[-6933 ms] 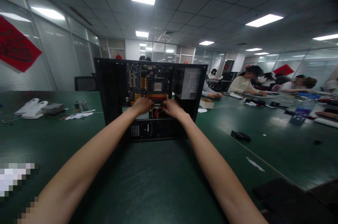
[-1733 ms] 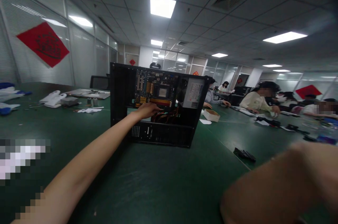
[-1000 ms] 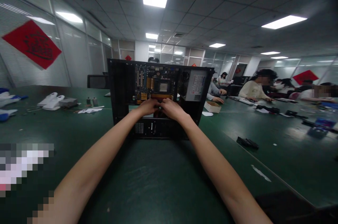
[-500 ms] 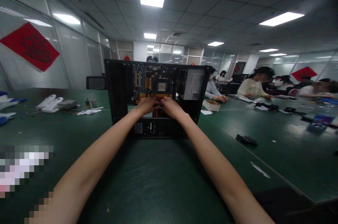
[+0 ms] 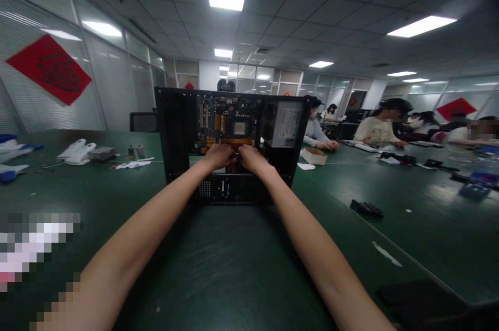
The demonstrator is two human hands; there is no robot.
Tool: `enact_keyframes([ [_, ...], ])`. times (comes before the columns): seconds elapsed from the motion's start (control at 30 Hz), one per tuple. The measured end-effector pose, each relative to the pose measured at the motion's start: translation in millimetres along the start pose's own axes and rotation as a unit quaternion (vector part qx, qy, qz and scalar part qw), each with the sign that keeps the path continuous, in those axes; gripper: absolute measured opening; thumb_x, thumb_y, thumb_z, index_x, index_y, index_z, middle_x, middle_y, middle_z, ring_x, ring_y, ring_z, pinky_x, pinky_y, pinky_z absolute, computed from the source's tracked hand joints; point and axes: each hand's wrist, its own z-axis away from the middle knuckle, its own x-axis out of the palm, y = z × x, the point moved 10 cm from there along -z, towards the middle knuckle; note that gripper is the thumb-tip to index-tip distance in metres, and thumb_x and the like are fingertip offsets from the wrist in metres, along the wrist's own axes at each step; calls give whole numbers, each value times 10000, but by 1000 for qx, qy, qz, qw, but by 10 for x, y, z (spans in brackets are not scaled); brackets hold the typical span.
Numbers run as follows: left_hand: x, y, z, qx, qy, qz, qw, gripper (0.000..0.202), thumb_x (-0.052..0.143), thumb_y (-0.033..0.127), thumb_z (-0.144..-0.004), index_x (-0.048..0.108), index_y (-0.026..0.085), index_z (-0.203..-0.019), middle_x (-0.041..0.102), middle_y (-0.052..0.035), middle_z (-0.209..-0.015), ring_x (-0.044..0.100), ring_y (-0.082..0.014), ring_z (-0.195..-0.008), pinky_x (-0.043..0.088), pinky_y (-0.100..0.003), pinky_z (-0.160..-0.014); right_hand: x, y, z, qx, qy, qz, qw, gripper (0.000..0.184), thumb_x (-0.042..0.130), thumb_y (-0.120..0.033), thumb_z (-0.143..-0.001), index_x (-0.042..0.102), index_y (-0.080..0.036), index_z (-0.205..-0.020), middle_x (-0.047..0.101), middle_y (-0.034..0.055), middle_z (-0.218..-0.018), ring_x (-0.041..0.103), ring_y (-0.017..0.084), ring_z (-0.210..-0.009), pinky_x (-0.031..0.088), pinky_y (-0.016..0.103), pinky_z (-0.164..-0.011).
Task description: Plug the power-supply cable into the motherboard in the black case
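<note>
An open black computer case [image 5: 175,128] stands upright on the green table in front of me. Inside it is a motherboard [image 5: 228,118] with a square metal processor area, and a silver power supply [image 5: 286,124] at the upper right. My left hand [image 5: 220,156] and my right hand [image 5: 251,158] meet at the board's lower edge, fingers curled and close together. Red and dark cables [image 5: 233,166] show between and below them. What the fingertips hold is hidden behind the hands.
Left on the green table [image 5: 230,263] lie white gloves [image 5: 78,151], a grey box [image 5: 102,153] and papers [image 5: 134,164]. To the right are a small open carton [image 5: 314,156], a black object [image 5: 366,208] and a white strip [image 5: 386,254]. People sit along the right side.
The hands stay at the same spot on the board's lower edge, with only slight finger movement. The view has shifted slightly.
</note>
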Motion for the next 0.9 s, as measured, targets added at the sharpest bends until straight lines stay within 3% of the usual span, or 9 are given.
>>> enact_keyframes([
  [0.33,45,-161,69,-54,3,43,998,377,548,482,-911,769,277,-1138,731,-64,-1208,697,-281,-1054,528,-330,-798,13,-18,-91,-63,-4,6,998,255,487,-166,-971,606,-128,-1193,623,170,-1250,639,271,-1138,500,341,-924],
  [0.5,92,-225,83,-85,-19,47,995,427,520,518,-914,767,252,-1139,771,-106,-1053,718,-301,-982,526,-339,-755,10,-23,-87,-68,2,5,998,258,497,-176,-968,609,-116,-1192,623,180,-1246,644,285,-1136,504,345,-926],
  [0.7,161,-261,88,-105,-54,52,992,429,495,500,-927,778,248,-1127,769,-115,-1084,716,-297,-1011,532,-337,-770,40,-33,-131,-65,1,11,998,270,504,-138,-955,614,-109,-1200,625,186,-1253,646,272,-1143,502,338,-950],
  [0.9,151,-268,87,-102,-43,71,991,424,515,491,-919,769,242,-1149,769,-106,-1108,708,-293,-1047,529,-337,-793,57,-2,-150,-56,6,13,998,285,464,-98,-962,601,-101,-1212,625,191,-1253,659,280,-1129,512,349,-940],
])
